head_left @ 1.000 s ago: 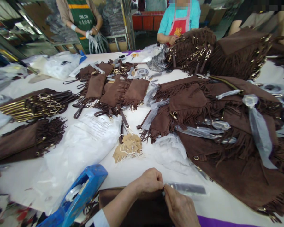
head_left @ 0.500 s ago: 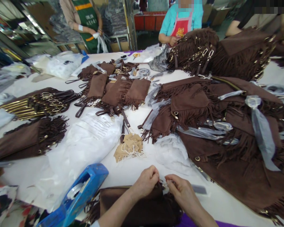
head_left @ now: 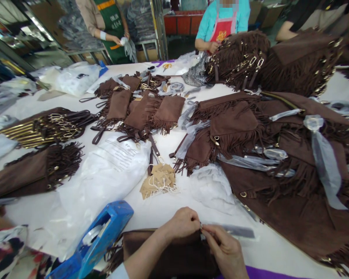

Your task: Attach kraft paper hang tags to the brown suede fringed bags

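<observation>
A dark brown fringed bag (head_left: 174, 254) lies at the table's near edge, under both forearms. Above its far right part, my left hand (head_left: 186, 223) is closed in a pinch. My right hand (head_left: 222, 246) pinches too, its fingertips meeting those of the left. Between them shows a tiny pale or shiny bit, too small to name. Just beyond the hands lies a flat grey plastic strip (head_left: 240, 231). Brown paper tags (head_left: 159, 180) with white strings form a pile farther off. To the left stands a blue tape dispenser (head_left: 104, 224).
Brown fringed bags (head_left: 279, 205) with gold hardware cover the right side; small pouches (head_left: 170, 110) lie mid-table. Stacked gold-zipped pieces (head_left: 46, 128) and a clear plastic bag (head_left: 110, 166) are on the left. Co-workers stand across the table. A patterned sleeve (head_left: 6, 248) shows at lower left.
My hands have come together: the fingertips, apart before, now meet. My right hand has moved left and lower. Across the table, a co-worker's hands have shifted with the pale thing they hold.
</observation>
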The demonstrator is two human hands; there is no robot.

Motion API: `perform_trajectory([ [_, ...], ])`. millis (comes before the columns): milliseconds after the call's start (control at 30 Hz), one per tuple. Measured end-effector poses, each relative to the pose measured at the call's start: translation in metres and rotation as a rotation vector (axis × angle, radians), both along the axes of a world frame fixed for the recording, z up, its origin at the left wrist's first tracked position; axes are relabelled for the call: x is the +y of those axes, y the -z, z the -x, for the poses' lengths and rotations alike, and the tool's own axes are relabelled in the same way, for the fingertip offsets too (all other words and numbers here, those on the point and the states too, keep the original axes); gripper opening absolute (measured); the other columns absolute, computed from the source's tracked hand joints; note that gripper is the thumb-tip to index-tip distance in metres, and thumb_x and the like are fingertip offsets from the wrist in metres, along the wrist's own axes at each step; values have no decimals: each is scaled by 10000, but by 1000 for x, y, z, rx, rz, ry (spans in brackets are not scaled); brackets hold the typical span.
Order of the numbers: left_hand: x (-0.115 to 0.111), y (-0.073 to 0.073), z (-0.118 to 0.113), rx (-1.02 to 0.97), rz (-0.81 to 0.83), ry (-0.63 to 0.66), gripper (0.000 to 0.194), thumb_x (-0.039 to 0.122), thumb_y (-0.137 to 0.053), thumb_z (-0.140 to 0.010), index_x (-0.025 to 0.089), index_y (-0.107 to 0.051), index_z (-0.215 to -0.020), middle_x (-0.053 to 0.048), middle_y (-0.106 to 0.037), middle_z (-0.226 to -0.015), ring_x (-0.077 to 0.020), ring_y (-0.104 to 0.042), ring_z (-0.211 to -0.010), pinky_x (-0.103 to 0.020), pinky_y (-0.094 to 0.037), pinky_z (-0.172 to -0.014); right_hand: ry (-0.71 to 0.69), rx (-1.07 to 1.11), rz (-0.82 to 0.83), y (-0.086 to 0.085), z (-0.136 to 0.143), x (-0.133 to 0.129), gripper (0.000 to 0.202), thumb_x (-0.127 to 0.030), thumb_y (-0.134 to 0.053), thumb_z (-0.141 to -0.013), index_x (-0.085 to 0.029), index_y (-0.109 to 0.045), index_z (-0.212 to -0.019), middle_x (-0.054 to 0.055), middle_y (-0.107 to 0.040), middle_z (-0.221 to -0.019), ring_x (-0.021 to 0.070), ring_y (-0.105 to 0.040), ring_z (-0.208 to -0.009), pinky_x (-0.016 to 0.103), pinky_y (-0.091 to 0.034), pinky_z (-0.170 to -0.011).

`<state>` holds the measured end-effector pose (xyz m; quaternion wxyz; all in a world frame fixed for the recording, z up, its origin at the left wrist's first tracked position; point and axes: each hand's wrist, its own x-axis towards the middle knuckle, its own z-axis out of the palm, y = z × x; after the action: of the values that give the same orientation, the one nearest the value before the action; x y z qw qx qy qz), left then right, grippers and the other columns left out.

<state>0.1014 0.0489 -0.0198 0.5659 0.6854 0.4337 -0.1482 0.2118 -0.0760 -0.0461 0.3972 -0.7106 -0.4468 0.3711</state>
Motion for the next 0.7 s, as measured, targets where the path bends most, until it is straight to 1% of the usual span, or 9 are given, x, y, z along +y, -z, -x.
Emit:
perform_trajectory([
  [100, -1, 6, 1, 10, 36, -45, 217, 183, -475, -629, 124, -674, -690, 18, -572, -583, -112, -478, -594, -197, -363, -544, 89, 51, 9, 0, 8, -3, 281, -442, -508, -829, -232, -694, -838, -16, -605, -587, 105, -497, -441, 208, -442, -504],
  [233, -2, 11, 0, 40, 54, -76, 189, 194, -509, -593, 122, -667, -667, 28, -547, -558, -109, -461, -578, -198, -340, -510, 170, 149, -4, -1, 13, -5, 266, -460, -548, -798, -242, -696, -834, -34, -584, -558, 96, -495, -434, 195, -427, -464],
  [367, -1, 9, -3, 62, 66, -79, 136, 187, -505, -558, 128, -626, -574, 41, -476, -485, -110, -427, -536, -217, -308, -487, 194, 197, -15, 0, 13, -6, 227, -440, -581, -780, -252, -698, -829, -46, -565, -542, 92, -494, -429, 192, -421, -462],
  [500, 0, 6, -4, 8, 80, -63, 85, 166, -488, -552, 151, -565, -519, 50, -443, -471, -113, -426, -538, -227, -302, -504, 196, 198, -39, 1, 15, -8, 202, -409, -586, -783, -253, -698, -845, -39, -569, -576, 93, -494, -443, 202, -414, -472],
  [567, 0, 5, -4, -29, 62, -61, 68, 162, -481, -567, 162, -535, -526, 49, -444, -489, -117, -428, -551, -232, -305, -522, 192, 200, -30, 0, 15, -9, 201, -402, -587, -782, -243, -694, -844, -33, -572, -592, 97, -496, -454, 208, -413, -477],
  [633, -1, 4, -2, -66, 16, -81, 69, 179, -466, -614, 173, -507, -560, 43, -456, -532, -123, -428, -574, -241, -312, -550, 208, 205, -2, -2, 12, -9, 219, -405, -578, -786, -229, -679, -868, -24, -588, -632, 97, -493, -456, 214, -423, -488],
  [700, -3, 4, 1, -104, -42, -126, 89, 214, -429, -680, 185, -476, -611, 32, -475, -592, -132, -438, -613, -249, -330, -591, 238, 201, 25, -3, 5, -6, 253, -417, -558, -794, -214, -659, -904, 7, -621, -763, 88, -487, -452, 225, -439, -501],
])
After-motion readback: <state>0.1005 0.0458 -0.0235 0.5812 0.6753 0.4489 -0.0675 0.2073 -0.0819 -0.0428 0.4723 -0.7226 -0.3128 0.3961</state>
